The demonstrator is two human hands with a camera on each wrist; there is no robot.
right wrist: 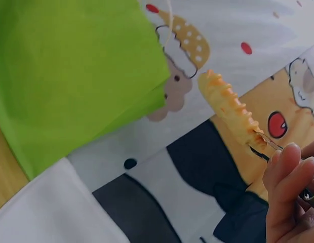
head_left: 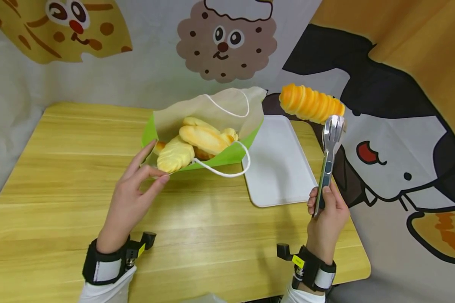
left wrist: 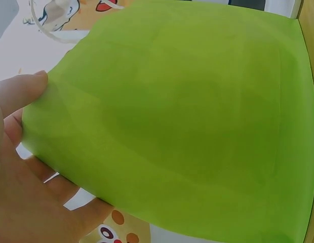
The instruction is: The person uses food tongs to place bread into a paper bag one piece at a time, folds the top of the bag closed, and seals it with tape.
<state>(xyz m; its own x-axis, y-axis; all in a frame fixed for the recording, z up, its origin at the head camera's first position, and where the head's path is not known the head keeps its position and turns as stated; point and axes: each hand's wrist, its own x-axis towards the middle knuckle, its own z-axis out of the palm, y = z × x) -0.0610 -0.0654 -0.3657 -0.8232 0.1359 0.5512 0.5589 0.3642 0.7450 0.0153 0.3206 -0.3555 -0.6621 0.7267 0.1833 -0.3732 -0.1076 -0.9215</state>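
Observation:
A green paper bag [head_left: 227, 156] with a pale inside and white cord handles stands on the table, its mouth facing me. Several bread rolls [head_left: 202, 139] lie in it, among them a pale ridged one at the left rim. My left hand [head_left: 138, 189] pinches the bag's left rim; in the left wrist view the thumb [left wrist: 28, 91] rests at the edge of the green side [left wrist: 172, 111]. My right hand [head_left: 330, 206] grips metal tongs [head_left: 327, 151] with dark handles. Their tips clamp one end of a spiral-ridged bread roll [head_left: 311, 103], held up above the tray.
A white rectangular tray [head_left: 278, 168] lies on the wooden table [head_left: 212, 235], right of the bag and partly behind it. Cartoon-printed cloth [head_left: 144, 80] hangs along the back and right sides, close to the table's edges. Something pale and translucent [head_left: 208, 298] shows at the near edge.

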